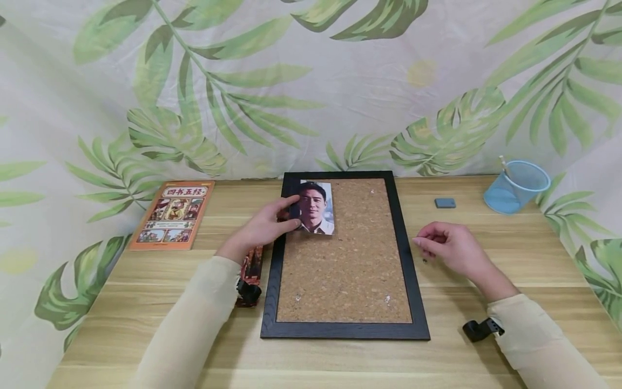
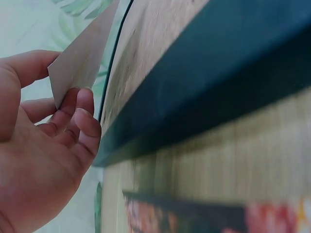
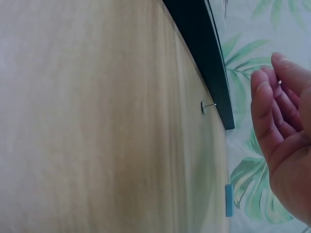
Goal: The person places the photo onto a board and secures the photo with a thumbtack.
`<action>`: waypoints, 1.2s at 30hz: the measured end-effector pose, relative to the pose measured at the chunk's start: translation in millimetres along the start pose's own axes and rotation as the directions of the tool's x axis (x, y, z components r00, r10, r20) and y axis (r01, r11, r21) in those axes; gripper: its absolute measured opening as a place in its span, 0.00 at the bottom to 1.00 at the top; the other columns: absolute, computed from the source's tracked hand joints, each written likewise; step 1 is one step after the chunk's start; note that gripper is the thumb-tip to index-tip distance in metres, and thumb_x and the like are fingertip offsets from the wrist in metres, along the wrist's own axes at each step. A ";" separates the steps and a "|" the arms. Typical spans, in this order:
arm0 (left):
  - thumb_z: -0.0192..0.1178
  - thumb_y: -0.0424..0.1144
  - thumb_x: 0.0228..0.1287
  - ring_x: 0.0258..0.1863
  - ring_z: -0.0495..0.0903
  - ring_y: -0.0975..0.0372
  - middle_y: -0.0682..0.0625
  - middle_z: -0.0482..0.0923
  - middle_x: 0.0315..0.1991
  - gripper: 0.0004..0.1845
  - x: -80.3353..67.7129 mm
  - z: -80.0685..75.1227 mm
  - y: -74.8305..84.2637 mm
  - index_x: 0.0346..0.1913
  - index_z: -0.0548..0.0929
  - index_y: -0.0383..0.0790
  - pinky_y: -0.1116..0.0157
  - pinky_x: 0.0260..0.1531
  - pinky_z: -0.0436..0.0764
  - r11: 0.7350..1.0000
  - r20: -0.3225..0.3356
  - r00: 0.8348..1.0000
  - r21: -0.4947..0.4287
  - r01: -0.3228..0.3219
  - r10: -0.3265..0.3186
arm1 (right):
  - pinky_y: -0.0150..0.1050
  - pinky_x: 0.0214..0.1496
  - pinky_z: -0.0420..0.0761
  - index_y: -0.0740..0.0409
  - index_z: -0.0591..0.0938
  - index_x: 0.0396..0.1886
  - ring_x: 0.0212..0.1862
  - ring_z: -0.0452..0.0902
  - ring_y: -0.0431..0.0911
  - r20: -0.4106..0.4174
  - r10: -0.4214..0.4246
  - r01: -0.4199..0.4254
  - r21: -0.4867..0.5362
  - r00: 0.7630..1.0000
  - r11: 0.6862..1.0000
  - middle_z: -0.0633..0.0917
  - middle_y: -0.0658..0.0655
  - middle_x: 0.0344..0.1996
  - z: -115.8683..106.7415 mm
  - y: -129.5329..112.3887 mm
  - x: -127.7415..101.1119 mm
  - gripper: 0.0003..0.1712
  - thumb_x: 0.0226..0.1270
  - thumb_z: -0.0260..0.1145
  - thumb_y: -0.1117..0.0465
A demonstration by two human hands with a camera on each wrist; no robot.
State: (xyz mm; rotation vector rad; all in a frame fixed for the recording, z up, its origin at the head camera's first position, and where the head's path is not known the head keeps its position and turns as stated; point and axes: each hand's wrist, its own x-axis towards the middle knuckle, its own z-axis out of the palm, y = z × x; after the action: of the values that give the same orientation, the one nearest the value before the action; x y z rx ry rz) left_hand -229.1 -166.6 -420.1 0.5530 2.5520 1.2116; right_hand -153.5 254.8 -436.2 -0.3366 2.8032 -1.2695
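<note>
My left hand [image 1: 264,222] pinches a portrait photo [image 1: 318,210] by its left edge. The print slants over the upper left of a black-framed cork board [image 1: 350,259]; its plain back faces the left wrist view. My right hand [image 1: 452,246] is held just off the board's right edge, thumb and fingers bent together. A tiny pale speck shows between those fingertips in the right wrist view; its kind is too small to tell. Below that hand, a thumbtack [image 3: 204,107] lies on the table with its pin sticking up sideways.
An orange book [image 1: 172,216] lies at the back left. Beside the board's left edge is a dark red printed item [image 1: 251,270], partly under my left arm. At the back right are a blue eraser-like block [image 1: 445,203] and a blue mesh pen cup [image 1: 515,189].
</note>
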 end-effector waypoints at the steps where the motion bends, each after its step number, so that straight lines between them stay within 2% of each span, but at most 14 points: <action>1: 0.60 0.45 0.65 0.49 0.71 0.54 0.45 0.70 0.57 0.34 1.9 2.3 2.0 0.73 0.61 0.48 0.57 0.47 0.72 1.000 0.008 1.000 0.005 -0.005 0.005 | 0.35 0.24 0.77 0.51 0.82 0.34 0.26 0.80 0.47 0.006 0.002 -0.002 0.008 1.000 1.000 0.84 0.54 0.23 0.3 0.0 0.0 0.12 0.64 0.65 0.48; 4: 0.60 0.45 0.65 0.53 0.70 0.54 0.45 0.68 0.60 0.36 7.1 9.6 7.2 0.73 0.59 0.49 0.56 0.51 0.71 1.000 0.030 1.000 0.005 0.007 -0.007 | 0.36 0.23 0.78 0.52 0.83 0.34 0.25 0.80 0.49 0.021 0.010 -0.010 0.030 1.000 1.000 0.84 0.56 0.23 1.7 0.9 0.1 0.13 0.64 0.65 0.48; 10: 0.61 0.45 0.64 0.51 0.71 0.55 0.45 0.66 0.62 0.39 20.4 24.2 12.2 0.74 0.56 0.46 0.59 0.46 0.74 0.999 0.083 0.997 -0.032 0.007 -0.005 | 0.37 0.23 0.78 0.54 0.83 0.34 0.26 0.80 0.50 0.028 0.016 -0.017 0.052 0.999 0.998 0.84 0.56 0.23 4.8 1.2 0.0 0.12 0.65 0.65 0.50; 14: 0.61 0.44 0.64 0.45 0.72 0.56 0.44 0.68 0.56 0.40 29.4 30.1 16.5 0.75 0.55 0.44 0.61 0.39 0.75 1.000 0.112 0.994 -0.022 0.010 -0.007 | 0.35 0.26 0.78 0.56 0.83 0.37 0.28 0.80 0.50 0.035 -0.005 0.004 0.047 0.999 0.999 0.83 0.56 0.24 6.3 -0.6 0.3 0.12 0.66 0.64 0.52; 16: 0.60 0.44 0.64 0.40 0.72 0.56 0.44 0.70 0.48 0.40 34.0 31.8 18.4 0.75 0.54 0.43 0.61 0.34 0.74 1.000 0.125 0.992 0.012 0.013 -0.015 | 0.35 0.27 0.78 0.57 0.83 0.39 0.29 0.80 0.49 0.035 -0.015 0.013 0.037 0.999 0.999 0.84 0.56 0.25 6.3 -1.9 0.6 0.12 0.67 0.63 0.53; 20: 0.59 0.46 0.64 0.39 0.71 0.57 0.44 0.70 0.44 0.41 43.1 34.2 22.6 0.75 0.52 0.43 0.62 0.38 0.71 0.994 0.143 0.989 0.109 0.024 -0.039 | 0.34 0.29 0.79 0.57 0.83 0.41 0.30 0.80 0.48 0.032 -0.031 0.031 0.022 0.999 0.999 0.84 0.55 0.27 5.3 -4.4 1.4 0.11 0.69 0.61 0.55; 23: 0.59 0.47 0.63 0.44 0.71 0.57 0.44 0.69 0.53 0.42 49.0 34.8 25.6 0.75 0.51 0.42 0.62 0.44 0.70 0.985 0.158 0.985 0.166 0.037 -0.064 | 0.34 0.30 0.79 0.57 0.83 0.42 0.31 0.81 0.48 0.034 -0.038 0.038 0.016 0.999 0.999 0.84 0.55 0.28 5.3 -6.3 2.8 0.11 0.70 0.60 0.56; 25: 0.59 0.47 0.63 0.48 0.70 0.57 0.43 0.66 0.60 0.43 51.9 34.6 27.8 0.76 0.50 0.42 0.61 0.49 0.70 0.981 0.172 0.982 0.190 0.046 -0.079 | 0.35 0.30 0.79 0.57 0.83 0.42 0.31 0.81 0.49 0.040 -0.038 0.037 0.021 0.998 0.999 0.85 0.56 0.28 5.6 -7.7 4.3 0.11 0.70 0.60 0.56; 28: 0.60 0.47 0.62 0.52 0.68 0.56 0.42 0.60 0.67 0.44 55.5 34.1 29.0 0.76 0.49 0.41 0.59 0.54 0.69 0.979 0.194 0.977 0.200 0.046 -0.086 | 0.37 0.31 0.81 0.58 0.82 0.44 0.32 0.82 0.49 0.059 -0.020 0.017 0.053 0.998 0.998 0.85 0.56 0.30 6.2 -12.4 8.3 0.12 0.71 0.59 0.56; 31: 0.60 0.46 0.62 0.53 0.68 0.55 0.42 0.58 0.67 0.44 57.6 34.1 28.2 0.76 0.49 0.41 0.58 0.56 0.68 0.979 0.204 0.975 0.199 0.046 -0.087 | 0.40 0.32 0.82 0.60 0.82 0.45 0.33 0.82 0.50 0.081 -0.007 -0.002 0.110 0.997 0.994 0.85 0.57 0.32 8.4 -18.5 17.1 0.12 0.70 0.60 0.58; 36: 0.60 0.46 0.62 0.63 0.63 0.54 0.40 0.52 0.72 0.45 58.7 35.4 27.8 0.76 0.48 0.39 0.57 0.64 0.62 0.976 0.201 0.975 0.213 0.046 -0.089 | 0.42 0.32 0.82 0.64 0.80 0.43 0.31 0.82 0.51 0.112 -0.011 -0.013 0.211 0.994 0.977 0.85 0.63 0.32 17.9 -25.1 42.0 0.11 0.69 0.61 0.60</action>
State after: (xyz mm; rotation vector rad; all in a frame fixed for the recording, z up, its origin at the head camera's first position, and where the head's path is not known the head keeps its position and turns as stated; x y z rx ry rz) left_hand -261.5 -100.2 -424.3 0.5977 2.5067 0.8217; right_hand -187.7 216.5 -427.3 -0.3816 2.5457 -1.4824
